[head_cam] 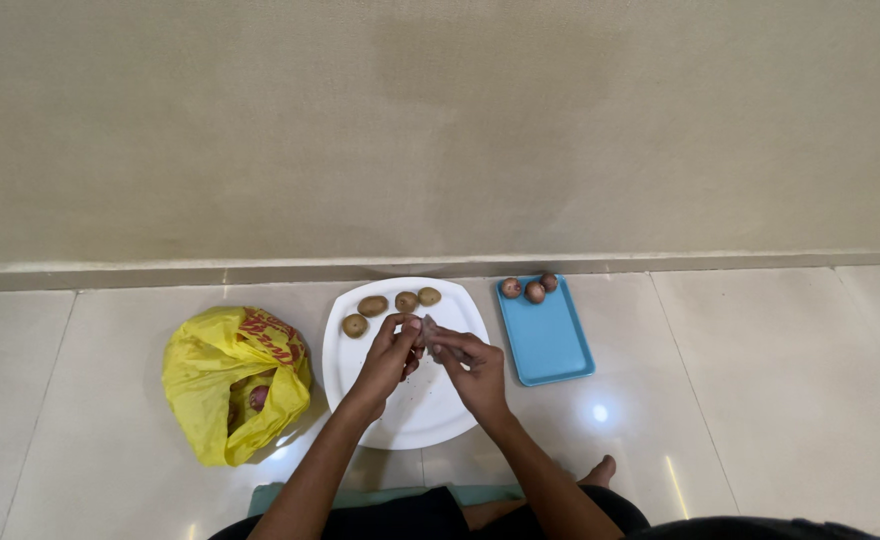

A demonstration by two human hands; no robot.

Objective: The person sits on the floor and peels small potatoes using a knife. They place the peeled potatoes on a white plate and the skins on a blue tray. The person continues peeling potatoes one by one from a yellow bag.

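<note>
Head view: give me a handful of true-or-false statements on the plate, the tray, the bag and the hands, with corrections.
1. Four brown potatoes lie on the white plate. True.
2. The blue tray lies left of the plate. False: it lies right of it.
3. Both the left hand and the right hand hold one small item over the plate. True.
4. The blue tray carries three small reddish round pieces at its far end. True.
5. The yellow bag rests on the plate. False: it lies on the floor, left of the plate.
</note>
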